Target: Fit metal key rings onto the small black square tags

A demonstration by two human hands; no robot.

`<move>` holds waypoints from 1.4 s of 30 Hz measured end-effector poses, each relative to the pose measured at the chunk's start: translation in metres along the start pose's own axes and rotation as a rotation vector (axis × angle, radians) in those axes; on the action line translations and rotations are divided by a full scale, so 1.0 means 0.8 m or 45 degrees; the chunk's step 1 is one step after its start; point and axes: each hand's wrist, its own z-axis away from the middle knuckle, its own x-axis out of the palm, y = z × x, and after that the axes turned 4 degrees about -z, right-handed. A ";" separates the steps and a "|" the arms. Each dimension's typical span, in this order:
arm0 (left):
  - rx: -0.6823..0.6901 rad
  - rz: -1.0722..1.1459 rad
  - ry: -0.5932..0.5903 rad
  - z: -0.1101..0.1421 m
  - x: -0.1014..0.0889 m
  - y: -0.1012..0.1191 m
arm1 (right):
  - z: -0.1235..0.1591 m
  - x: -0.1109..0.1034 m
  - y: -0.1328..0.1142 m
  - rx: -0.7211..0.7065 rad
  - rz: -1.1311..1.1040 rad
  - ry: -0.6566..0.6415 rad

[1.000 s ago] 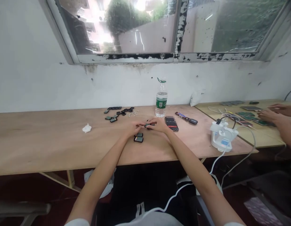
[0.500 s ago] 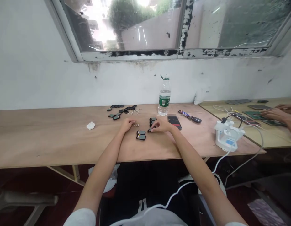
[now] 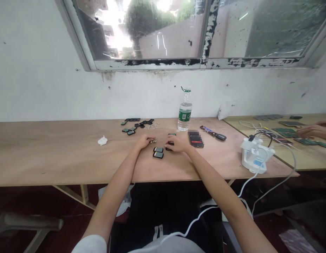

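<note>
My left hand rests on the table with its fingers curled together, their tips at a few small metal-coloured cylinders. Whether one is pinched between them is hidden. My right hand has its thumb and fingers closed on a small black-rimmed flat piece, mostly covered by the hand. Just beyond it, the edge of another such piece shows. Between and in front of my hands lie two flat black pieces with grey faces, one touching the other.
Several more black pieces and small pale bits lie farther back. A water bottle, a phone, a snack bar and crumpled tissue are around. At right stand a white power strip with cables and a co-worker's hands.
My right hand has lowered the small black piece flatter onto the table beside the others. The left hand's fingers have moved slightly right over the metal cylinders. The view has tilted slightly.
</note>
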 end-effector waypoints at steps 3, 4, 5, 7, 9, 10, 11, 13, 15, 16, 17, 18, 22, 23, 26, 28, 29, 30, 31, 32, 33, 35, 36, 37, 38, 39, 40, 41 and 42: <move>0.004 -0.007 0.000 0.003 -0.003 0.007 | -0.007 0.017 -0.011 -0.071 0.037 -0.018; 0.002 -0.016 0.006 0.003 -0.003 0.008 | -0.008 0.021 -0.013 -0.101 0.050 -0.032; -0.002 -0.029 0.012 0.003 -0.003 0.010 | -0.009 0.023 -0.015 -0.126 0.064 -0.050; -0.008 -0.054 0.015 0.003 -0.004 0.012 | -0.010 0.025 -0.018 -0.139 0.092 -0.096; -0.005 -0.068 0.015 0.004 -0.003 0.012 | -0.010 0.024 -0.021 -0.102 0.122 -0.111; -0.001 -0.072 0.018 0.004 -0.003 0.013 | -0.010 0.023 -0.022 -0.074 0.139 -0.105; 0.002 -0.076 0.022 0.004 -0.003 0.013 | -0.010 0.023 -0.024 -0.043 0.156 -0.098; 0.002 -0.079 0.031 0.005 -0.004 0.014 | -0.012 0.024 -0.027 0.006 0.187 -0.092; -0.005 -0.069 0.034 0.007 -0.005 0.016 | -0.014 0.026 -0.029 0.046 0.214 -0.102; -0.001 -0.059 0.037 0.008 -0.005 0.017 | -0.015 0.027 -0.030 0.064 0.223 -0.107; 0.010 -0.047 0.043 0.008 -0.005 0.017 | -0.017 0.028 -0.030 0.082 0.229 -0.110; 0.028 -0.036 0.053 0.008 -0.005 0.018 | -0.018 0.029 -0.029 0.100 0.229 -0.112; 0.123 -0.029 0.130 0.007 -0.006 0.019 | -0.022 0.030 -0.022 0.125 0.180 -0.122; 0.141 -0.035 0.146 0.007 -0.006 0.019 | -0.023 0.030 -0.020 0.123 0.165 -0.120; 0.181 -0.026 0.155 0.009 -0.008 0.025 | -0.022 0.031 -0.017 0.114 0.113 -0.069; 0.200 0.014 0.140 0.013 -0.010 0.033 | -0.022 0.030 -0.015 0.117 0.053 0.028; 0.210 0.034 0.128 0.016 -0.010 0.038 | -0.021 0.030 -0.013 0.125 0.014 0.090; 0.219 0.047 0.119 0.018 -0.010 0.043 | -0.021 0.028 -0.011 0.138 -0.032 0.154; 0.228 0.049 0.114 0.020 -0.009 0.047 | -0.021 0.027 -0.008 0.155 -0.087 0.211; 0.243 0.039 0.112 0.021 -0.008 0.050 | -0.020 0.026 -0.004 0.171 -0.147 0.256; 0.265 0.022 0.110 0.021 -0.006 0.052 | -0.019 0.024 -0.001 0.186 -0.207 0.294; 0.327 -0.011 0.103 0.020 -0.001 0.055 | -0.017 0.022 0.007 0.195 -0.315 0.355; 0.362 -0.019 0.098 0.019 0.002 0.055 | -0.016 0.021 0.011 0.183 -0.358 0.373; 0.393 -0.022 0.090 0.018 0.005 0.055 | -0.015 0.020 0.014 0.165 -0.392 0.382; 0.418 -0.021 0.085 0.017 0.007 0.054 | -0.015 0.019 0.017 0.148 -0.420 0.387; 0.438 -0.021 0.081 0.017 0.009 0.054 | -0.014 0.019 0.019 0.136 -0.443 0.387; 0.457 -0.026 0.079 0.017 0.010 0.055 | -0.014 0.019 0.021 0.131 -0.462 0.386; 0.477 -0.036 0.079 0.017 0.011 0.055 | -0.013 0.019 0.023 0.135 -0.477 0.390; 0.500 -0.050 0.081 0.018 0.011 0.056 | -0.013 0.019 0.024 0.145 -0.489 0.398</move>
